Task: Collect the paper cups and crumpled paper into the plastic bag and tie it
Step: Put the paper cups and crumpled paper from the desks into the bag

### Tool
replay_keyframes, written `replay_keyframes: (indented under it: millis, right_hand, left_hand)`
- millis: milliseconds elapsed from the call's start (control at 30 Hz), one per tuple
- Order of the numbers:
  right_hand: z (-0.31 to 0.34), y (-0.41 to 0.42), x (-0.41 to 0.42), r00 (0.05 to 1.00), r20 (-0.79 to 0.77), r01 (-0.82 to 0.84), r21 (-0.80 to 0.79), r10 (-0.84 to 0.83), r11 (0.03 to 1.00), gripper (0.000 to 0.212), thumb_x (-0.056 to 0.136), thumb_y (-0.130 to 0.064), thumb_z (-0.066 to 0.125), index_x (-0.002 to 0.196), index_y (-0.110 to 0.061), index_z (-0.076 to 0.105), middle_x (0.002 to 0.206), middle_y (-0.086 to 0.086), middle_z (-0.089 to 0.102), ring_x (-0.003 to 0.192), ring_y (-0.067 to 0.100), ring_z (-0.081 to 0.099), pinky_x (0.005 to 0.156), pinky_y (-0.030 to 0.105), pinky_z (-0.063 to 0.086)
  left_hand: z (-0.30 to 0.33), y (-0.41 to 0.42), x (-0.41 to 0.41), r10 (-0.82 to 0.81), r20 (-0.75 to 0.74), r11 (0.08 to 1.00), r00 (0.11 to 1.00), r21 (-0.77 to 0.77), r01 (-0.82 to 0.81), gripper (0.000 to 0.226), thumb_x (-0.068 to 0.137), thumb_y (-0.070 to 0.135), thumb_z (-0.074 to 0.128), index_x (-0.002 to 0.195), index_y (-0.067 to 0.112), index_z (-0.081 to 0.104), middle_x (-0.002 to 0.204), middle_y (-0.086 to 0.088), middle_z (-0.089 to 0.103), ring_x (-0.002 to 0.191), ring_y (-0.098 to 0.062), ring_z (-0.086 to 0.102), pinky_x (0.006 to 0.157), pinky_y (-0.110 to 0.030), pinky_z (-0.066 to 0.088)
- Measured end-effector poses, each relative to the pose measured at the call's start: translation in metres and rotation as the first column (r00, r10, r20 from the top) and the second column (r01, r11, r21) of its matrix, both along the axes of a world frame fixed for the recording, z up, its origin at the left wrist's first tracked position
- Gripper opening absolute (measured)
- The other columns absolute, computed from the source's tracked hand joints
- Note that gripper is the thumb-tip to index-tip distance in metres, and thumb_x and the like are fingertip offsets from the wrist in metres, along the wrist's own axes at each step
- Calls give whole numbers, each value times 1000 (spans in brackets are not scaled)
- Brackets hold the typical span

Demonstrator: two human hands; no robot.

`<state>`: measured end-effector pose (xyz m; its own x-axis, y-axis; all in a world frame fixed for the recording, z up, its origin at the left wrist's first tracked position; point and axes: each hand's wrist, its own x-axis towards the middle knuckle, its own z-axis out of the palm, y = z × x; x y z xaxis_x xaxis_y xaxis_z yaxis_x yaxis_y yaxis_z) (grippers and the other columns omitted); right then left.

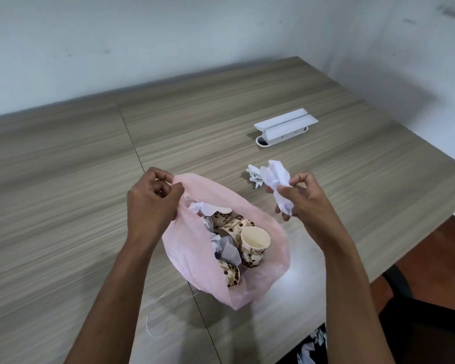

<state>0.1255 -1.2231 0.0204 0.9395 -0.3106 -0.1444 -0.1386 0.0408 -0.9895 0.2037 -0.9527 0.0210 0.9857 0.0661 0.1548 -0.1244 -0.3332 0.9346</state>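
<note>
Left hand (153,198) pinching pink bag (195,261) rim, right hand (304,203) gripping crumpled paper (277,177)

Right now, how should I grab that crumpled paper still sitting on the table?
Pinch the small crumpled paper from above, fingers closing on its two sides. It is a loose, lumpy ball lying free on the table, just beyond the piece the right hand holds, so it should squash easily.

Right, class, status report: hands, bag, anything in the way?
Left hand holds bag open. Right hand grips paper. Cups bagged. One wad left on table. Nothing blocking.
</note>
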Motion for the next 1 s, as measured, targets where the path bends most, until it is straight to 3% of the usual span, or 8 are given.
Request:
replay_keyframes:
  millis: [133, 267, 367, 467, 533, 600, 767, 1000]
  right_hand:
    - [-2, 21, -41, 923, -226, -308, 57, 313, 950, 40, 79, -28, 73, 102, -20, 42, 104, 19, 72, 63, 27, 63, 45, 29, 45]
    - [-35, 69, -34, 819, -517, -366, -134, 250, 921, 44, 72, -32, 74, 104, -19, 47, 89, 7, 69, 58, 20, 66, 45, 26, 48]
    - [-56, 106, -14, 930, -365, -148, -254, 47, 956, 39, 76, -36, 76, 104, -26, 50, 98, -10, 60, 85, 13, 66, 67, 20, 48]
    - [-64, 130, 1, 964, -160, -221, -35, 212, 975, 41, 85, -25, 70, 121, -38, 56, 120, -21, 61, 121, 8, 57, 98, 26, 46]
    - [-69, 130, 2, 956, -145, -269, -84, 255, 959, 50, 89, -24, 67, 134, -40, 53, 130, -21, 59, 122, 2, 55, 103, 27, 45]
    - [-73, 121, -3, 970, -139, -209, -45, 201, 977, 43, 88, -15, 68, 127, -33, 63, 125, -18, 64, 116, 1, 59, 98, 23, 48]
    - [-73, 95, -22, 994, -108, 20, -22, -22, 1000, 36, 85, 4, 61, 69, -25, 75, 87, 0, 78, 81, 17, 70, 64, 28, 55]
    - [-49, 62, -9, 969, 92, 227, 22, -228, 974, 17, 74, -8, 57, 65, -20, 65, 69, 9, 73, 53, 14, 62, 43, 24, 46]
  left_hand:
    - [13, 6, -6, 25, 45, 999, 999, 28, -26, 17, 79, 7, 63, 76, 24, 60, 51, 2, 58, 39, -16, 52, 53, -32, 51]
    - [19, 1, -13, -6, 42, 995, 999, 96, 2, 19, 78, 6, 67, 74, 23, 60, 52, 1, 60, 43, -20, 55, 56, -38, 54]
    - [19, -3, -22, -73, 38, 984, 997, 167, 66, 18, 77, 8, 71, 74, 23, 62, 52, 4, 61, 44, -20, 57, 58, -40, 56]
    - [18, -3, -27, -103, 41, 977, 994, 193, 94, 18, 77, 9, 72, 74, 23, 62, 51, 6, 61, 45, -21, 58, 58, -42, 56]
    - [17, -3, -27, -94, 40, 978, 995, 188, 85, 17, 77, 9, 72, 75, 22, 62, 51, 4, 61, 46, -23, 59, 58, -45, 56]
    - [17, -1, -27, -82, 40, 980, 996, 185, 73, 16, 78, 9, 72, 75, 21, 62, 51, 3, 61, 49, -25, 60, 60, -48, 57]
    - [9, 2, -23, -46, 30, 988, 998, 147, 41, 14, 81, 9, 70, 77, 19, 62, 50, 5, 59, 52, -30, 60, 62, -50, 57]
    - [3, -13, -9, -17, -8, 998, 1000, 68, 17, 17, 81, 13, 68, 73, 24, 58, 50, 4, 58, 44, -21, 55, 55, -44, 56]
